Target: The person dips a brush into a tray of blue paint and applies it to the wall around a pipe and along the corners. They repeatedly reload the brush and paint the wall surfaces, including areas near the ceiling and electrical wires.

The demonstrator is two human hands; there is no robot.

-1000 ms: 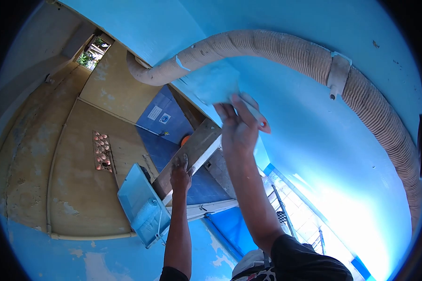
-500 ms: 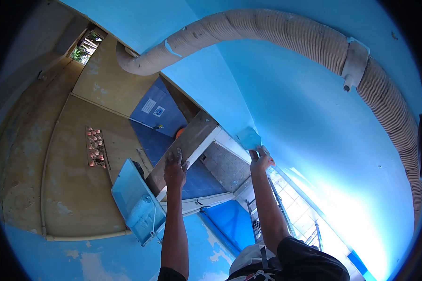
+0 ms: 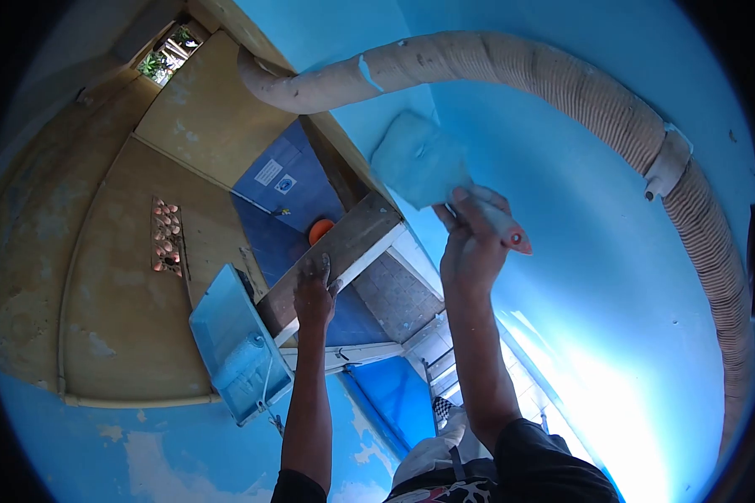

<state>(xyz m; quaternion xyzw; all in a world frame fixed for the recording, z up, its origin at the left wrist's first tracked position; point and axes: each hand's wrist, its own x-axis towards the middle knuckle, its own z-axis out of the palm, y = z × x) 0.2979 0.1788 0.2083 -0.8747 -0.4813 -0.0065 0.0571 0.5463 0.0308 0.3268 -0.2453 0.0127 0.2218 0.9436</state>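
One hose [image 3: 562, 84] arcs above the right hand [image 3: 471, 251] gripping a paint pad [image 3: 421, 161].

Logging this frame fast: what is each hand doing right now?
Left hand: fingers spread open, resting on the wooden beam, holding nothing.
Right hand: closed on the paint pad handle, pad against the blue wall.

Two small signs [image 3: 275, 177] on the blue door [image 3: 287, 180]: one white, one with a blue circle; text too small to read.
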